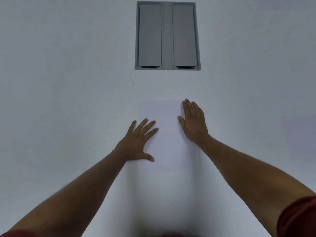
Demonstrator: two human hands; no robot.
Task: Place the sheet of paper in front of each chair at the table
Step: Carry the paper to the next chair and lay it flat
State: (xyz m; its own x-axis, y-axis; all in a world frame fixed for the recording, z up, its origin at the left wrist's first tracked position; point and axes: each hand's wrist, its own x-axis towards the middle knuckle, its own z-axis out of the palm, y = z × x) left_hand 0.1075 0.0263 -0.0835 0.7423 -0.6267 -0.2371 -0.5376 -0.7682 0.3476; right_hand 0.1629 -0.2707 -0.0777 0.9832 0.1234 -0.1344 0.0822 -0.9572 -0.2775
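Sheet of paper (164,134): lies flat on the white surface (68,82), long axis running away from the person toward the grey hatch (167,35) set into the surface farther out. Left hand (138,142): fingers spread, flat on the sheet's left edge. Right hand (194,122): fingers straight and together, flat along the right edge. Neither grip pinches anything. Second sheet (297,132), faint, lies well apart toward the right edge. Open room on both sides for sliding.

Bare table (68,65) all around; flush grey hatch (167,35) ahead.
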